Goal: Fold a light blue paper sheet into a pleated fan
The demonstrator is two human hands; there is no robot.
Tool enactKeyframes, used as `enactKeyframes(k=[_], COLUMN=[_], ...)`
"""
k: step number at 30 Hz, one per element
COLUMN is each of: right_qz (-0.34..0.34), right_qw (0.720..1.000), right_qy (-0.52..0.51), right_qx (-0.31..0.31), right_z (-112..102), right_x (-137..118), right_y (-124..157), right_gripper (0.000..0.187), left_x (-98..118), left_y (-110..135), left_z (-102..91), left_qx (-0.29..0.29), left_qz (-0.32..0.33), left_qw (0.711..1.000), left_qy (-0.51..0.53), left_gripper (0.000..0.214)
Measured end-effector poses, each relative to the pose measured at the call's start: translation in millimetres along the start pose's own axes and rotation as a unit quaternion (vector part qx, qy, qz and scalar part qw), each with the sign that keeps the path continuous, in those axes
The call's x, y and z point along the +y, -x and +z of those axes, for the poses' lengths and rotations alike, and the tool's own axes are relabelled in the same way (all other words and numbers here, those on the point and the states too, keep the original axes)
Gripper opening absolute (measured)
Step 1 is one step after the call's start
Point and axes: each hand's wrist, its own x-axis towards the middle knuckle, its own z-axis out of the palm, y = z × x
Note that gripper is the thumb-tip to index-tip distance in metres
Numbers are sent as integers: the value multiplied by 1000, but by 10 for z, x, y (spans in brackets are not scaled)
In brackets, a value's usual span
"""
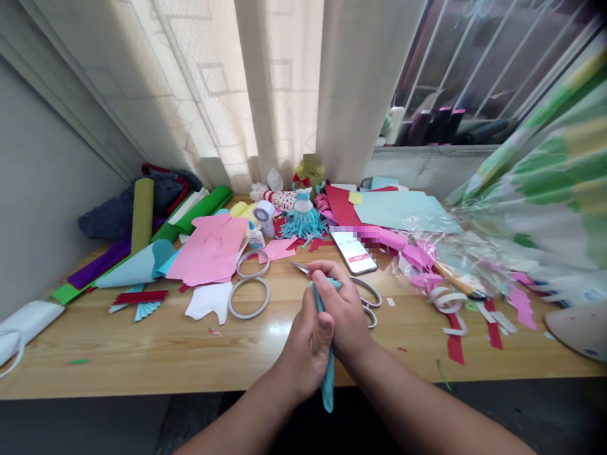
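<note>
A folded or rolled strip of light blue paper (pixel 328 388) is held between my two hands, close to the table's front edge. Its lower end hangs toward me and a small top end shows near the fingers. My left hand (pixel 308 344) is closed around the strip, thumb up. Against it, my right hand (pixel 344 309) is closed on the upper part, fingers bent over. Behind my right hand are scissors (pixel 372 297); the handles show to the right and the blade tip to the left, while the middle is hidden.
Two tape rolls (pixel 249 299), a glue bottle (pixel 255 235) and pink paper (pixel 208 249) lie left of centre. A phone (pixel 355 251) lies beyond my right hand. A blue fringed paper figure (pixel 303 215) stands at the back. Paper scraps (pixel 455 338) and plastic wrap lie right.
</note>
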Motion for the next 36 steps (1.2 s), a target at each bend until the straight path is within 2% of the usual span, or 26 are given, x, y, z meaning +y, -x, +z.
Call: enactKeyframes(k=[3,6,8,11,13,14,17,19,22,25,27,29,32,36], right_qz=[20,19,0,-29,-24,-16,14,15,-18,-50,-79,-109,-132,-158], right_qw=[999,998,991,975,965,961,951,944,932,924,929,939,948,945], right_qy=[-19,-58,-106,-190,-250,-274,-273,-204,-131,-116,-96,-79,-61,-50], right_qx=[-18,33,86,116,82,43,-145,-257,-337,-362,-347,-315,-283,-283], right_z=[0,-30,-56,-97,-141,-173,-314,-427,-561,-618,-626,-624,-611,-567], right_x=[78,124,119,73,59,68,160,235,270,208,157,121,85,37], right_y=[-17,-63,-116,-185,-190,-175,-85,-24,15,-4,-23,-31,-18,26], right_gripper=[24,28,29,27,34,41,62,60,37,27,27,27,27,16], left_x=[-14,-54,-100,-155,-152,-134,-35,50,170,232,224,184,120,100], left_y=[-23,-14,24,105,148,160,165,154,140,147,169,202,242,244], left_z=[-34,-41,-35,-37,-56,-71,-122,-151,-179,-195,-205,-214,-223,-233], left_qx=[-40,-45,-44,-50,-42,-41,-57,-89,-141,-176,-154,-97,-40,-59], left_qz=[-8,-46,-90,-129,-108,-90,-48,-32,-16,-22,-18,30,147,222], left_qw=[999,996,993,990,990,991,992,991,985,976,970,963,936,911], left_qy=[5,67,67,-28,-80,-92,-99,-99,-100,-129,-185,-249,-316,-342], left_gripper=[73,70,60,36,33,33,30,28,25,21,17,14,16,23])
